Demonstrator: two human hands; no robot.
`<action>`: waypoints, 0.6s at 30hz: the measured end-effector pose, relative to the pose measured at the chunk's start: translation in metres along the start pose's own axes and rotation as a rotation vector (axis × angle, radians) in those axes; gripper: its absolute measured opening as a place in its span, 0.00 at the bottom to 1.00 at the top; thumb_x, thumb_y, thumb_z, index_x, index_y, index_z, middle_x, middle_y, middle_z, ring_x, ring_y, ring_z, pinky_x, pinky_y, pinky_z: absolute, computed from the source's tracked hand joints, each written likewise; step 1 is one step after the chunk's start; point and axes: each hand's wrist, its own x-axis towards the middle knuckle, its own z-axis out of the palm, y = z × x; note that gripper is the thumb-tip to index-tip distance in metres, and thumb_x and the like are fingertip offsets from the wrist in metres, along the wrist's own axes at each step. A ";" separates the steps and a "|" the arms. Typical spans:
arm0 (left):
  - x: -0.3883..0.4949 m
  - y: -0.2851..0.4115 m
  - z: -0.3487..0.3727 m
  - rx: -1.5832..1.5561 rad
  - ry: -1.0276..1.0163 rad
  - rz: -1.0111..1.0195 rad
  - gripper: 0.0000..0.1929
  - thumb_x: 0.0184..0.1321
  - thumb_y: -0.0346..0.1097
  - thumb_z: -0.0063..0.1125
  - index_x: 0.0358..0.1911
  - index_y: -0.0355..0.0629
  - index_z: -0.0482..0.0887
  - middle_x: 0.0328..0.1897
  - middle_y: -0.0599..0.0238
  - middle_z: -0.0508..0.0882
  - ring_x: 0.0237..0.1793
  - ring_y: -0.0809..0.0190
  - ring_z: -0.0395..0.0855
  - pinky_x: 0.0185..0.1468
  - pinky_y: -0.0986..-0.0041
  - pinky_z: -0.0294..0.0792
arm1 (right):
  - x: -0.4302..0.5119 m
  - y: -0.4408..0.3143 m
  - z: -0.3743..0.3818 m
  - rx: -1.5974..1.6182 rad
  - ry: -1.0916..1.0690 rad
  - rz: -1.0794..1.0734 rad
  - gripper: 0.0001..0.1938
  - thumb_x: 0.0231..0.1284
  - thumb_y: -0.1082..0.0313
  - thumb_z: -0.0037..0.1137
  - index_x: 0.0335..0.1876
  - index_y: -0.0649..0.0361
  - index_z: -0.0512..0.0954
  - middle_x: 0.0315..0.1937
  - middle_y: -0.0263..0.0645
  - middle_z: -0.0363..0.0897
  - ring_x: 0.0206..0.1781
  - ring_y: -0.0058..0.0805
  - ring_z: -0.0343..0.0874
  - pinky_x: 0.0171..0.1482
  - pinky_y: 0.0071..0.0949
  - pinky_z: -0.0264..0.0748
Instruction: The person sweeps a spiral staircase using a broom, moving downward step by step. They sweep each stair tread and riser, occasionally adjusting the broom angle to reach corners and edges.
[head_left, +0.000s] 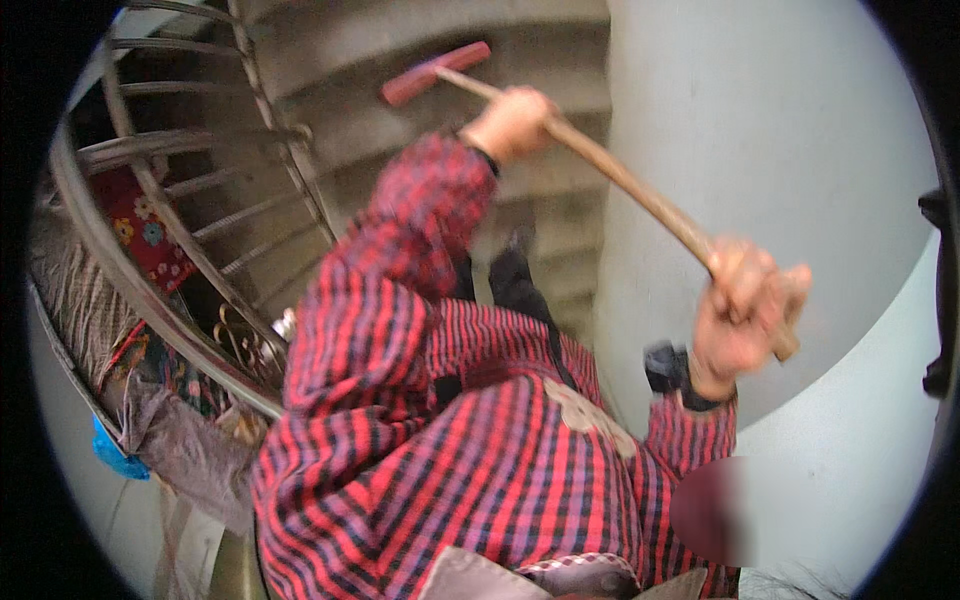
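Observation:
Both my hands grip the wooden handle (630, 180) of a long-handled floor-cleaning tool. Its pink, bar-shaped head (416, 81) lies crosswise over a stair tread; whether it is a mop or a broom I cannot tell. My left hand (514, 124) is closed around the lower handle, nearer the head. Up by the wall, my right hand (739, 315) holds the top end, and a short stub of handle sticks out beyond it. The right hand is blurred. A dark band (667, 367) sits at my right wrist.
Concrete stairs (555, 169) run below me, with my dark shoe (519, 241) on them. A pale wall (750, 112) borders the right side. At left curves a metal railing (150, 300); beyond it are a red flowered cloth (142, 225), a grey cloth (187, 446) and a blue plastic bag (116, 450).

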 end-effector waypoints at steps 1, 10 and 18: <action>-0.001 -0.021 0.003 0.036 0.025 0.094 0.08 0.50 0.36 0.65 0.35 0.48 0.90 0.30 0.53 0.86 0.36 0.46 0.86 0.42 0.60 0.78 | -0.005 0.010 -0.005 0.082 0.001 0.004 0.12 0.71 0.65 0.43 0.29 0.49 0.58 0.13 0.25 0.55 0.18 0.19 0.52 0.33 0.30 0.60; -0.024 0.049 -0.006 -0.085 0.452 -0.065 0.10 0.52 0.39 0.67 0.23 0.44 0.80 0.24 0.56 0.81 0.31 0.47 0.80 0.36 0.58 0.70 | 0.019 -0.055 -0.071 0.439 -0.012 -0.109 0.16 0.55 0.63 0.58 0.21 0.47 0.61 0.10 0.18 0.60 0.13 0.09 0.54 0.31 0.15 0.63; -0.096 0.139 0.028 -0.237 0.651 -0.357 0.15 0.54 0.36 0.65 0.20 0.45 0.70 0.20 0.61 0.72 0.27 0.50 0.73 0.34 0.60 0.64 | 0.034 -0.072 -0.085 0.516 0.094 0.001 0.19 0.58 0.58 0.59 0.21 0.47 0.59 0.06 0.20 0.58 0.10 0.10 0.52 0.27 0.12 0.59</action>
